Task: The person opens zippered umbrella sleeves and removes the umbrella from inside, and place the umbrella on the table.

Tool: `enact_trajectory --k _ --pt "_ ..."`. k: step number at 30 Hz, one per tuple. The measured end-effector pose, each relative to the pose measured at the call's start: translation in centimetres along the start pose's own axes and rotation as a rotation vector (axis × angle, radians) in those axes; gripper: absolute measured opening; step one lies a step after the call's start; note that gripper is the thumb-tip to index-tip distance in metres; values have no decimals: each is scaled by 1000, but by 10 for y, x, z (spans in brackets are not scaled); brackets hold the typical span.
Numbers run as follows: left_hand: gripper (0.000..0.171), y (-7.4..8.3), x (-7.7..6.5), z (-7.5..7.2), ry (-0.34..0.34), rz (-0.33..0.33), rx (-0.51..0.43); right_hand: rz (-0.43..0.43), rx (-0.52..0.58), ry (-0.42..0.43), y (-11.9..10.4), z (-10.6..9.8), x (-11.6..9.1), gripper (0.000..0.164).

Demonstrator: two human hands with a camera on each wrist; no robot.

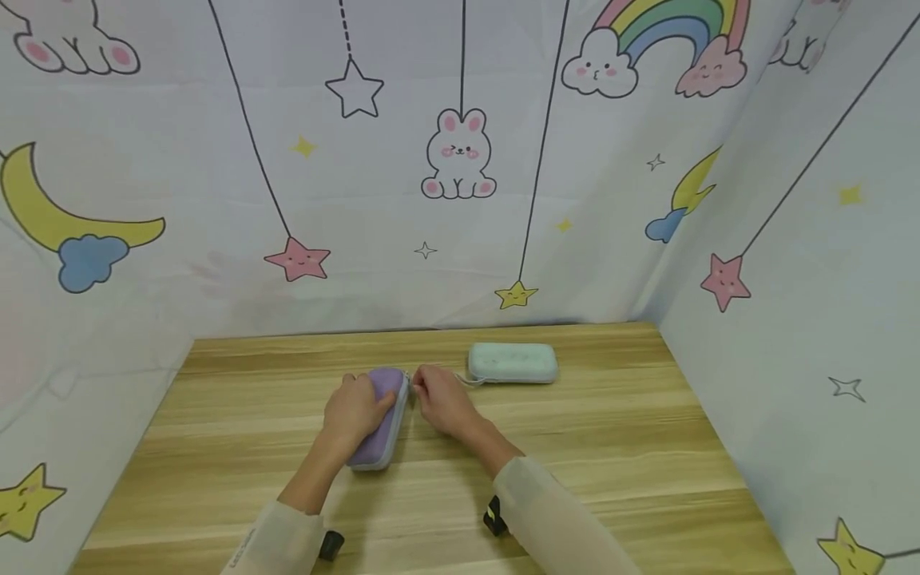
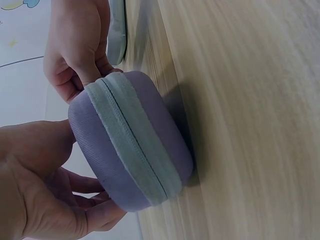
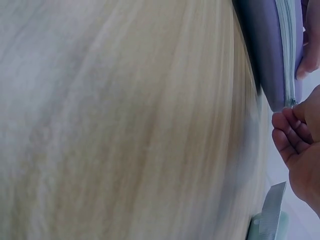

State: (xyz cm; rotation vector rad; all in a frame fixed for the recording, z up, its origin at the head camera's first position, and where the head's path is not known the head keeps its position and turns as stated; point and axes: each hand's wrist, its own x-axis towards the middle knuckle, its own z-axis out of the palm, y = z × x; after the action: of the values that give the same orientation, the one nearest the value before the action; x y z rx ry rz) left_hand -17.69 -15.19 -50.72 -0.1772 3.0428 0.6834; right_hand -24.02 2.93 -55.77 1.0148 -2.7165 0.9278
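Observation:
A purple hard-shell zip case [image 1: 372,443] with a pale zip band lies on the wooden table, its far end turned slightly right in the head view. My left hand [image 1: 352,411] grips it from the left, thumb over the top. At the far right corner, my right hand [image 1: 442,399] pinches the zipper pull [image 3: 294,103] between thumb and curled fingers. The left wrist view shows the zip line [image 2: 131,135] along the near end, with both halves of the case together there. The fingers of my right hand partly cover the pull.
A mint-green zip case [image 1: 513,363] with a wrist strap [image 1: 470,381] lies just behind and right of my right hand. The wooden table [image 1: 611,447] ends at a white patterned curtain [image 1: 388,295] at the back and sides. Black wrist straps [image 1: 494,515] hang below the sleeves.

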Motion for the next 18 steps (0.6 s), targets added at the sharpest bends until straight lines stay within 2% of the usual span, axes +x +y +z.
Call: enact_trajectory --k 6,9,11,13,15,18 --pt "59 1 1 0 -4 -8 12 8 14 8 0 0 -2 5" --pt "67 1 1 2 -5 -27 13 16 21 0 1 0 -2 5" --pt "73 0 4 4 9 -9 20 28 25 -12 2 0 -2 4" --pt "75 -2 8 6 27 53 24 38 27 -24 3 0 -3 4" --pt "73 -5 15 9 36 158 27 46 24 -33 3 0 -3 4" --pt "65 -9 26 12 2 298 7 49 22 -46 4 0 -3 4"
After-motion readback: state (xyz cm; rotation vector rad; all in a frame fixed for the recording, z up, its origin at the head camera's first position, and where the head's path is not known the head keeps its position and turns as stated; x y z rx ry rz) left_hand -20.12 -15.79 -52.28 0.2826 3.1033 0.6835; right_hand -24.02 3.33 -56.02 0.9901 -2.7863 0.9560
